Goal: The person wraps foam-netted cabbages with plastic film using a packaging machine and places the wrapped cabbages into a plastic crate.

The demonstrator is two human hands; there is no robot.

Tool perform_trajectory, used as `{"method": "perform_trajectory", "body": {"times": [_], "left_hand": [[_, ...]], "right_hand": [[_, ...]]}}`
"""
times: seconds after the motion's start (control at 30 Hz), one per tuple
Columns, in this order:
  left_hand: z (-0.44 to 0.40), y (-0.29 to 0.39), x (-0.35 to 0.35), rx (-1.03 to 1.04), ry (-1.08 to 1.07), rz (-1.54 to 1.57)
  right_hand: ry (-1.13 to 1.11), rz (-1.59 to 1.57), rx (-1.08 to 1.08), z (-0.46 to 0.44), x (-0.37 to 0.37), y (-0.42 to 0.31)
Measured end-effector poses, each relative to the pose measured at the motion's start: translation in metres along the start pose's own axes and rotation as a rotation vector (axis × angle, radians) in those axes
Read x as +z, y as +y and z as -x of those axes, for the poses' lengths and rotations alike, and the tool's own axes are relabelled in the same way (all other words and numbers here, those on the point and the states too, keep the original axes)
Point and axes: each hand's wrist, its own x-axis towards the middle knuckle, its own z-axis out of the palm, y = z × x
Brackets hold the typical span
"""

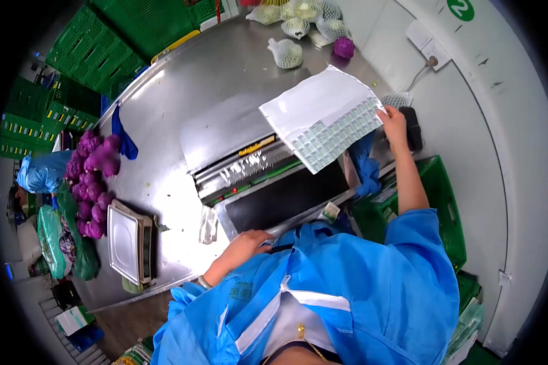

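1. Held a sheet point(316, 97) of small labels point(341, 134) above the table point(207, 67), tilted, with a plain white part at the far side and label rows at the near side.
2. Pinched the sheet at its right edge with the right hand point(394, 125), with fingertips drawn close together.
3. By judgement, called for a light pinch on the margin, to avoid creasing, and for support at the free left corner, to check sagging.
4. Set the left hand point(248, 245) low, beside the near edge of the machine point(240, 173), with fingers loosely bent; could not tell whether holding anything.
5. Noted the machine partly overlapped by the sheet in view, with a black plate point(286, 201) facing up; likely needed clearance there, to prevent snagging.
6. Noted just beside the right hand a black object point(414, 125); nearer the body, a blue cloth point(366, 167) and a green crate point(450, 207).
7. Noted at left a scale point(122, 237) near purple cabbages point(94, 179); at the far end, netted produce point(286, 53).
8. Noted well apart, far left, a co-worker's blue sleeve point(45, 170).
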Motion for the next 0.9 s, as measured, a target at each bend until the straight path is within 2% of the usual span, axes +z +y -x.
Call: {"method": "perform_trajectory", "body": {"times": [0.17,0.27,0.37,0.4,0.5,0.6,0.67,0.7,0.8,0.87,0.9], "left_hand": [[-0.047,0.025,-0.048,-0.006,-0.030,0.033],[-0.084,0.046,-0.095,-0.042,-0.052,0.074],[-0.125,0.056,-0.147,-0.126,-0.046,0.106],[-0.138,0.054,-0.165,-0.121,-0.036,0.116],[-0.180,0.046,-0.218,-0.218,-0.017,0.140],[-0.223,0.014,-0.268,-0.226,-0.022,0.033],[-0.267,-0.008,-0.304,-0.357,-0.028,0.102],[-0.292,-0.016,-0.325,-0.452,-0.022,0.150],[-0.382,-0.092,-0.364,-0.335,0.117,0.163],[-0.459,-0.136,-0.385,-0.292,0.191,0.179],[-0.501,-0.149,-0.393,-0.289,0.229,0.198]], "right_hand": [[0.075,0.287,-0.068,-0.109,-0.031,0.045],[0.089,0.757,0.018,-0.158,-0.027,0.037],[-0.034,1.270,-0.067,-0.218,-0.017,0.077],[-0.155,1.381,-0.062,-0.238,-0.011,0.082],[-0.387,1.494,-0.096,-0.287,0.017,0.091],[-0.452,1.258,-0.232,-0.336,0.050,0.053],[-0.436,0.884,-0.468,-0.373,0.074,0.017],[-0.382,0.756,-0.462,-0.400,0.090,0.013],[-0.213,0.515,-0.426,-0.479,0.134,0.013],[-0.119,0.496,-0.423,-0.519,0.160,0.019],[-0.154,0.450,-0.374,-0.542,0.171,0.024]]}}
